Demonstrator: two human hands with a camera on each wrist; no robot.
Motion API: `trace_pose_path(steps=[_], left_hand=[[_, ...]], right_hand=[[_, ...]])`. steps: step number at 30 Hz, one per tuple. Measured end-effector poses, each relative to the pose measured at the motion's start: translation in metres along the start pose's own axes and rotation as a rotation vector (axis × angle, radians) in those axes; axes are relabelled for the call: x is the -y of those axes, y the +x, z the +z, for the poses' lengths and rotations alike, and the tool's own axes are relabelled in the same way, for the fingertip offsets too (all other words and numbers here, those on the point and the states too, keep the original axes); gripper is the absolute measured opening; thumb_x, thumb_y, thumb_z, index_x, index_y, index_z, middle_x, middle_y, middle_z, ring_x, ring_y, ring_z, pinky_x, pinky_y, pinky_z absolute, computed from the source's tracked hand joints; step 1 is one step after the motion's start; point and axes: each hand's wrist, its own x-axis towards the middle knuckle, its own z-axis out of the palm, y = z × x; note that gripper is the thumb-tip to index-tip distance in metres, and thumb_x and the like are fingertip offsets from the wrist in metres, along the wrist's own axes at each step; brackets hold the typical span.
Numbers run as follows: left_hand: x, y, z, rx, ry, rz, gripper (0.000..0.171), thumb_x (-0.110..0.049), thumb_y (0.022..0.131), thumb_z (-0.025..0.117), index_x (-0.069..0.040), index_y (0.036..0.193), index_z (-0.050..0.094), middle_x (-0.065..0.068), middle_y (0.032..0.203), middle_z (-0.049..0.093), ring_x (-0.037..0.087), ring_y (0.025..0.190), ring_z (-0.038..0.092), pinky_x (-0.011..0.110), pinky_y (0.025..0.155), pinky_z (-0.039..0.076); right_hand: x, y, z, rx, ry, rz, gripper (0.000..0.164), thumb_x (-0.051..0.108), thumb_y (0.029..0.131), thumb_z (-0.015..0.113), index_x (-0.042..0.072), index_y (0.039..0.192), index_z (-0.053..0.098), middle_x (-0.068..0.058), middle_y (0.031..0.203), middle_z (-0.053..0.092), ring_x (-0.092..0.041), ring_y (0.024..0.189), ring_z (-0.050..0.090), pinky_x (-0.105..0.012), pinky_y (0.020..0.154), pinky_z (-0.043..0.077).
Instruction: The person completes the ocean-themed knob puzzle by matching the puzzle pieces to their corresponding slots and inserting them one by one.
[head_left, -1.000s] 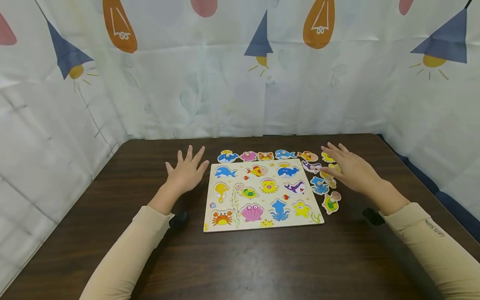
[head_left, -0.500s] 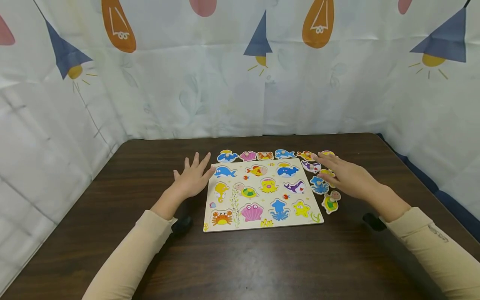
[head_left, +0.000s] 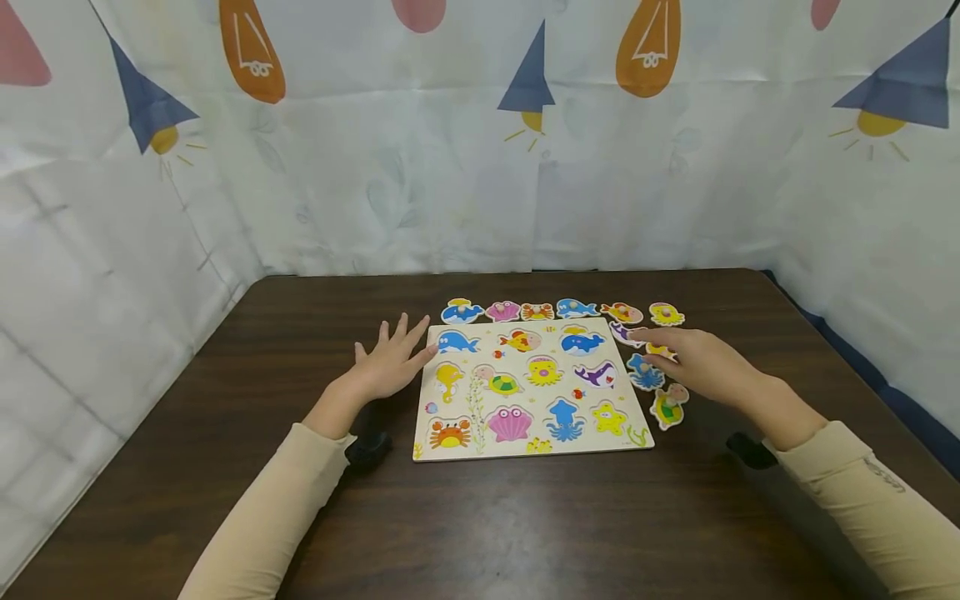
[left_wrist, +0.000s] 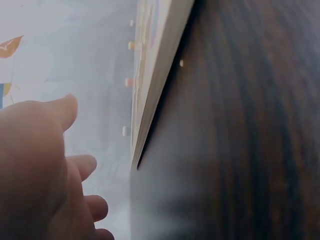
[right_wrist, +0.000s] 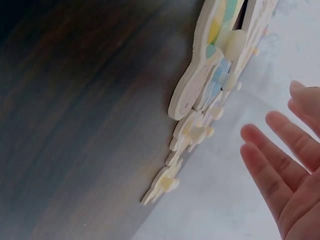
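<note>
A flat wooden puzzle board (head_left: 534, 402) with printed sea animals lies mid-table. My left hand (head_left: 386, 367) reaches to its upper left corner, fingers spread, thumb overlapping the board's edge in the head view. In the left wrist view, its fingers (left_wrist: 82, 167) hold nothing. My right hand (head_left: 701, 362) hovers over knobbed pieces at the board's right, fingers loosely extended. Its fingertips overlap the purple whale piece (head_left: 624, 334) and partly hide a yellow piece. Just below are the blue squid piece (head_left: 647, 373) and the turtle piece (head_left: 669, 407). The right wrist view shows the fingers (right_wrist: 272, 172) apart from the pieces.
Behind the board runs a row of pieces: a blue whale with a yellow top (head_left: 461, 312), a pink shell (head_left: 503, 312), a crab (head_left: 537, 312), another blue whale (head_left: 576, 309), a fish (head_left: 622, 313) and a yellow octopus (head_left: 666, 314). A patterned curtain (head_left: 450, 200) hangs behind the table.
My right hand has drawn lower over the right-hand pieces, uncovering the yellow octopus. My left hand has moved right to the board's corner. The head view has shifted slightly.
</note>
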Motion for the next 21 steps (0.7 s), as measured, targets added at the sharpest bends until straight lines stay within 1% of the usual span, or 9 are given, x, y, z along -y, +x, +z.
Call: trace_pose_path(steps=[4, 7, 12, 16, 19, 21], left_hand=[[0.003, 0.001, 0.003, 0.01, 0.028, 0.023, 0.075, -0.058, 0.108, 0.034, -0.017, 0.167, 0.011, 0.024, 0.169, -0.003, 0.053, 0.151, -0.009, 0.081, 0.105, -0.011], [0.005, 0.0, 0.004, 0.025, 0.033, 0.035, 0.077, -0.059, 0.108, 0.035, -0.016, 0.167, 0.011, 0.024, 0.169, -0.003, 0.053, 0.151, -0.009, 0.081, 0.105, -0.011], [0.009, -0.001, 0.006, 0.06, 0.02, 0.044, 0.081, -0.064, 0.105, 0.035, -0.017, 0.167, 0.01, 0.024, 0.169, -0.005, 0.052, 0.151, -0.01, 0.081, 0.106, -0.01], [0.012, 0.0, 0.007, 0.086, 0.033, 0.044, 0.085, -0.07, 0.103, 0.031, -0.02, 0.167, 0.008, 0.022, 0.169, -0.006, 0.051, 0.151, -0.011, 0.08, 0.106, -0.01], [0.014, 0.0, 0.008, 0.093, 0.032, 0.049, 0.083, -0.067, 0.104, 0.034, -0.019, 0.167, 0.008, 0.023, 0.169, -0.005, 0.051, 0.151, -0.011, 0.081, 0.106, -0.009], [0.014, 0.0, 0.009, 0.093, 0.031, 0.052, 0.082, -0.064, 0.105, 0.037, -0.018, 0.167, 0.009, 0.023, 0.169, -0.004, 0.051, 0.151, -0.01, 0.082, 0.105, -0.008]], right_hand=[[-0.001, 0.001, 0.0, 0.026, 0.075, 0.028, 0.039, 0.009, 0.095, 0.074, 0.003, 0.133, 0.068, -0.016, 0.112, 0.073, -0.021, 0.083, 0.068, -0.035, 0.067, 0.057], [-0.002, 0.002, 0.001, 0.051, 0.123, 0.026, 0.032, 0.01, 0.096, 0.073, 0.002, 0.127, 0.072, -0.013, 0.109, 0.074, -0.024, 0.09, 0.07, -0.039, 0.072, 0.06], [-0.004, 0.004, 0.002, 0.095, 0.174, 0.048, 0.026, 0.01, 0.095, 0.073, 0.001, 0.119, 0.075, -0.008, 0.103, 0.074, -0.019, 0.085, 0.068, -0.034, 0.071, 0.059], [-0.007, 0.005, 0.002, 0.121, 0.201, 0.066, 0.025, 0.009, 0.094, 0.074, 0.001, 0.118, 0.075, -0.003, 0.097, 0.073, -0.016, 0.076, 0.061, -0.029, 0.064, 0.053], [-0.01, 0.006, 0.003, 0.14, 0.225, 0.073, 0.026, 0.008, 0.093, 0.074, 0.001, 0.118, 0.075, -0.002, 0.096, 0.072, -0.016, 0.072, 0.056, -0.028, 0.06, 0.05], [-0.012, 0.007, 0.004, 0.149, 0.238, 0.073, 0.025, 0.008, 0.093, 0.074, 0.001, 0.118, 0.075, -0.002, 0.096, 0.072, -0.017, 0.072, 0.055, -0.028, 0.06, 0.05]])
